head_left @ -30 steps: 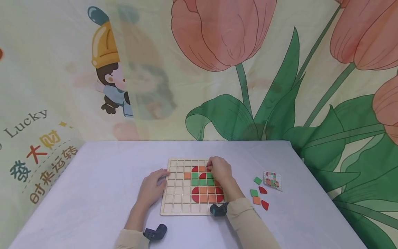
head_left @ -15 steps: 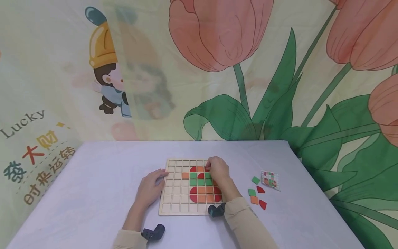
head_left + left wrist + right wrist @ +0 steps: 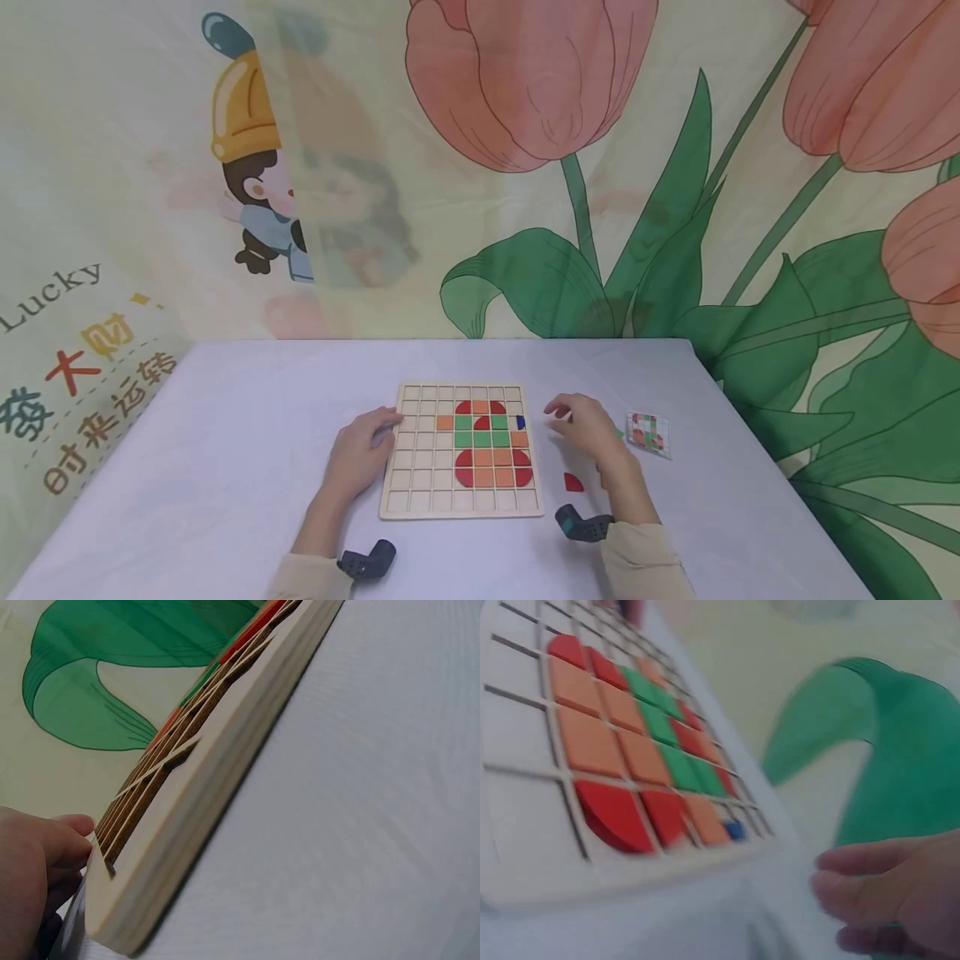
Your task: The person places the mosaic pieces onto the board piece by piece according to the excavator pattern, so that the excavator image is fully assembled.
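Note:
A square wooden grid board [image 3: 420, 479] lies on the white table, its right half filled with red, orange and green tiles. One small blue tile [image 3: 521, 422] sits near its right edge. My left hand [image 3: 360, 454] rests at the board's left edge, fingertips touching the rim. Just off the board's right side my right hand [image 3: 588, 425] hovers over the table, its fingers loosely bent and nothing visible between them. A red quarter-round tile [image 3: 573, 482] lies below it. At the top of the pattern sits another red tile [image 3: 497, 407].
A printed pattern card [image 3: 649, 434] lies right of my right hand. Loose tiles beside the card are mostly hidden by the right wrist; only slivers of green and orange show. A tulip-print cloth [image 3: 525, 267] hangs behind the table.
My right hand has left the red tile at the top of the pattern and moved right, off the board, uncovering the blue tile. My left hand stays at the board's edge.

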Demonstrator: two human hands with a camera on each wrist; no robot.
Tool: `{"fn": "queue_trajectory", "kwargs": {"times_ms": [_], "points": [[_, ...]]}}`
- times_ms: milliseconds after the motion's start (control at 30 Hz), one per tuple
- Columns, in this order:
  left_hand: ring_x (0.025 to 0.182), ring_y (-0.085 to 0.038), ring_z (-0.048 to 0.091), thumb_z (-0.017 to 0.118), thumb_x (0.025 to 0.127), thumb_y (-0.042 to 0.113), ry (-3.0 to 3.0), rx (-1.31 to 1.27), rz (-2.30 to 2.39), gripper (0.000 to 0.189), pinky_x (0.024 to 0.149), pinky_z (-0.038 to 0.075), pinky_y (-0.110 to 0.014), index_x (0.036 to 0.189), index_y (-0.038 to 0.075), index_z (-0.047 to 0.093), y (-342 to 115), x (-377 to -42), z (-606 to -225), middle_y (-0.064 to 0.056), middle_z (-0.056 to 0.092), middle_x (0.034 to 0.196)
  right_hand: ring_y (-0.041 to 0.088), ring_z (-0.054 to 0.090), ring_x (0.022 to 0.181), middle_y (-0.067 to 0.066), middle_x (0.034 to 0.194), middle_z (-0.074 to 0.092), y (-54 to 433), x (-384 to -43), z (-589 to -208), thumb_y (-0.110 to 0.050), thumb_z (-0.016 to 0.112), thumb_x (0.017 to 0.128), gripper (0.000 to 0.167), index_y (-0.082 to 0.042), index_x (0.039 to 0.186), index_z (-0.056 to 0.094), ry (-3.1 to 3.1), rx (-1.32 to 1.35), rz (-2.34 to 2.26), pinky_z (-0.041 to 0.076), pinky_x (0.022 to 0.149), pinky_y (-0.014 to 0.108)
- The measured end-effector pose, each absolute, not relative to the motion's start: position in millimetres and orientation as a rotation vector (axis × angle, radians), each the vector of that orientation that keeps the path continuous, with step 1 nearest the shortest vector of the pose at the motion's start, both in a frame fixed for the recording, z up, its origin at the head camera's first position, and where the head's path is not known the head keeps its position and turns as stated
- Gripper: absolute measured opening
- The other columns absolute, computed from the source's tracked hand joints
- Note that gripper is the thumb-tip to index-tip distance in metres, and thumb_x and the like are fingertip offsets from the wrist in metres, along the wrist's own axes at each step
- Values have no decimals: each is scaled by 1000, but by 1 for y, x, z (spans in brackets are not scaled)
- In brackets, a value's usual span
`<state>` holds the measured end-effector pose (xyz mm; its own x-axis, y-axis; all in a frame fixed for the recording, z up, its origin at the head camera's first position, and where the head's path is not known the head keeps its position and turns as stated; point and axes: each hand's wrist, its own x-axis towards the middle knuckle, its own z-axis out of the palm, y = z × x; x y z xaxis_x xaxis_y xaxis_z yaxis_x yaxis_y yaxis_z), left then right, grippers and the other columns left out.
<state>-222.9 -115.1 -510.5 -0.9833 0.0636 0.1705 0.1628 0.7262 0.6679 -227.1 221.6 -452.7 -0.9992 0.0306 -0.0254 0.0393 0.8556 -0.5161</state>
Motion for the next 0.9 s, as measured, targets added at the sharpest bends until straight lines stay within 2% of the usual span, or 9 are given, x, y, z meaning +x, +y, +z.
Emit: {"fn": "queue_trajectory", "kwargs": {"times_ms": [167, 333, 500, 700, 900], "points": [[135, -31, 42, 55, 91, 17, -2789, -181, -1076, 33, 114, 29, -53, 123, 14, 62, -115, -224, -510, -8, 54, 139, 21, 56, 90, 7, 103, 63, 264, -198, -448, -10, 71, 83, 26, -15, 108, 67, 2931, 95, -810, 56, 72, 34], [136, -31, 41, 54, 92, 17, -2806, -173, -1086, 33, 115, 27, -53, 124, 14, 61, -114, -224, -510, -9, 52, 140, 21, 52, 88, 8, 97, 59, 289, -180, -441, -8, 77, 76, 29, -15, 102, 64, 2812, 98, -770, 56, 67, 34], [136, -31, 41, 55, 91, 17, -2797, -163, -1109, 33, 115, 28, -53, 123, 14, 62, -113, -223, -511, -8, 53, 140, 21, 50, 86, 7, 91, 56, 299, -179, -448, -7, 80, 72, 29, -12, 94, 63, 2766, 118, -759, 56, 66, 31], [136, -31, 41, 55, 91, 17, -2807, -195, -1121, 33, 115, 27, -53, 123, 14, 62, -110, -223, -512, -8, 53, 139, 18, 47, 78, 6, 79, 49, 303, -179, -458, -4, 80, 72, 28, -11, 91, 61, 2746, 171, -788, 47, 58, 26], [135, -32, 42, 55, 91, 16, -2788, -180, -1089, 32, 114, 29, -53, 122, 13, 62, -112, -222, -509, -9, 54, 139, 19, 46, 75, 6, 77, 49, 297, -183, -462, -4, 80, 72, 27, -10, 90, 60, 2787, 114, -828, 42, 56, 27]]}}
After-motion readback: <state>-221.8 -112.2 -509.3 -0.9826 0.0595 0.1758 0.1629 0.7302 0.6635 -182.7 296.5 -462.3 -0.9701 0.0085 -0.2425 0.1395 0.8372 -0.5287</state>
